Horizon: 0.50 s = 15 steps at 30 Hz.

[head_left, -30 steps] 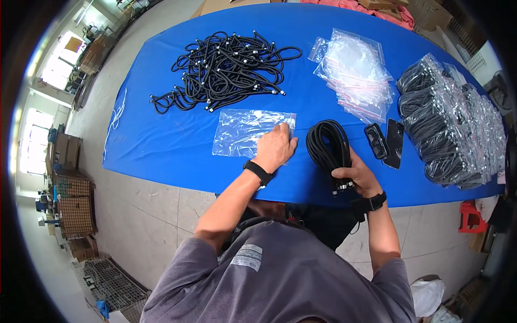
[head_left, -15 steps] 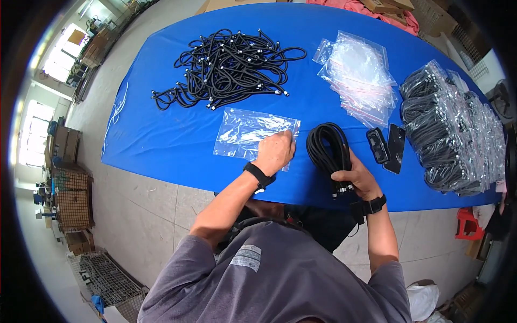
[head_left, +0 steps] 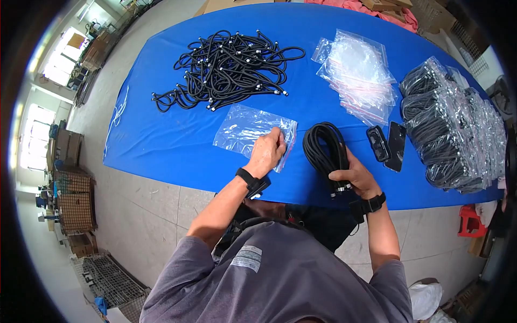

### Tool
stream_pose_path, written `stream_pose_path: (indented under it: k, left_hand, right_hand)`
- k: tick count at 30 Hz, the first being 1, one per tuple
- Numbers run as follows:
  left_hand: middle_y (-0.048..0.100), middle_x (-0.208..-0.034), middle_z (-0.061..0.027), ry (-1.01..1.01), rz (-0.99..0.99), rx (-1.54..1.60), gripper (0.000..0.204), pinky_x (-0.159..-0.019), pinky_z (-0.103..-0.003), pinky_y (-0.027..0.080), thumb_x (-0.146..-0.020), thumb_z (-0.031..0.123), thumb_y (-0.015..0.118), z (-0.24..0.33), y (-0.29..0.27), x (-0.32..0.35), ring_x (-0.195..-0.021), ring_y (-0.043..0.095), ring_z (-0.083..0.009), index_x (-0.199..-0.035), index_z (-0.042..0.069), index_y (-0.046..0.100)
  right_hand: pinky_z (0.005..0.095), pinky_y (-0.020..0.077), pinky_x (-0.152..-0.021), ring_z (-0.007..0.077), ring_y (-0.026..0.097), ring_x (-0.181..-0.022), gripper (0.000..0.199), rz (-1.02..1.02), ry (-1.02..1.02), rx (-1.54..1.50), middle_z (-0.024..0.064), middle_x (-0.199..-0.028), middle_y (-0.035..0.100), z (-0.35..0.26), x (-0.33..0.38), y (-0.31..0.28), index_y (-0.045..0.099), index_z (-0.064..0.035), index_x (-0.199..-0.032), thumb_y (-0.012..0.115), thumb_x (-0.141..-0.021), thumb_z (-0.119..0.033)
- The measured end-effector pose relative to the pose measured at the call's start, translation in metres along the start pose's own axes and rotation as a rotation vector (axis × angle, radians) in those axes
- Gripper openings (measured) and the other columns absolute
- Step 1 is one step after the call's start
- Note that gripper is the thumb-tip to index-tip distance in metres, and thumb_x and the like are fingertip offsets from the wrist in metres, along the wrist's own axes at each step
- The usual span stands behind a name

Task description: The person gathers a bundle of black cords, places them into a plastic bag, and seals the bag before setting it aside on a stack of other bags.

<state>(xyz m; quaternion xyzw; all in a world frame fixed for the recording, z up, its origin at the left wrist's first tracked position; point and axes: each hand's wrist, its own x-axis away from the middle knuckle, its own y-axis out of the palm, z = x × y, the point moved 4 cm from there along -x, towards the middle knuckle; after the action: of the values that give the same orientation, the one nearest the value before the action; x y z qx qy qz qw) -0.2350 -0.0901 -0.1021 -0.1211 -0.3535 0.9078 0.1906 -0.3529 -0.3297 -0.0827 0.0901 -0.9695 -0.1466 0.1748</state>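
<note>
My left hand [head_left: 267,151] is closed at the right end of a clear zip bag [head_left: 241,129], fingers pinching near its opening edge. The bag lies flat on the blue tablecloth [head_left: 177,142]. In my right hand [head_left: 358,175] is a looped bundle of black cords [head_left: 325,148] with metal ends, held just above the table's near edge; the thumb lies across the bundle near those ends, and the other fingers are mostly hidden behind it. A loose pile of black cords [head_left: 231,67] with silvery ends spreads across the far left of the table.
A stack of clear bags [head_left: 358,75] lies at the far right. Nearer are a black phone [head_left: 396,146] and a black case-like object [head_left: 378,144]. Bagged cord bundles [head_left: 436,126] are heaped at the right edge. A red stool [head_left: 471,220] stands on the floor.
My left hand has shifted slightly left and nearer, and the bag's right end has been drawn a little with it. My right hand keeps the bundle almost in place.
</note>
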Motion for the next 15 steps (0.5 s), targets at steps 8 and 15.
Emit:
stream_pose_path:
  k: [8,15]
  left_hand:
    - [0.065,-0.072,-0.0141,0.032,-0.003,0.173,0.021,-0.064,-0.039,0.054,-0.087,0.002,0.065,-0.006,0.007,-0.005,-0.065,0.068,-0.0316,-0.106,0.001,0.055]
    - [0.065,-0.078,-0.0077,-0.229,-0.073,0.605,0.022,-0.063,-0.031,0.053,-0.091,0.0,0.063,-0.025,0.009,-0.002,-0.067,0.065,-0.017,-0.112,-0.001,0.058]
  right_hand:
    - [0.0293,0.0475,-0.099,0.0145,0.059,-0.115,0.091,-0.072,0.062,-0.074,0.0037,-0.13,0.06,0.013,-0.033,0.03,0.037,-0.004,-0.153,0.082,-0.074,-0.01]
    - [0.0286,0.0498,-0.095,0.0143,0.059,-0.112,0.086,-0.019,0.098,-0.023,0.0047,-0.125,0.061,0.015,-0.039,0.037,0.04,-0.0031,-0.15,0.082,-0.075,-0.005]
